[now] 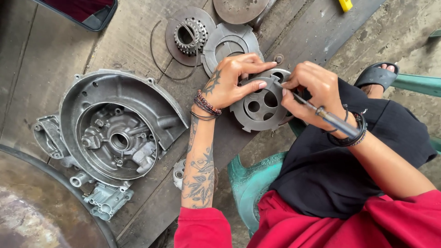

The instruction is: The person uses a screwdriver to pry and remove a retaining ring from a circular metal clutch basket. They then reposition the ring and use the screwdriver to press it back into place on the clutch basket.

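round holed steel disc (261,106), slim metal screwdriver (333,118)

A single head-worn camera looks almost straight down, close over the person's lap and forearms. Toward 12 o'clock it takes in the wooden floor (138,32); the engine casing (115,133) lies at 9 o'clock.

Worn wooden boards (138,27) over rough concrete floor (413,32) (teal plastic stool (245,181) alongside)
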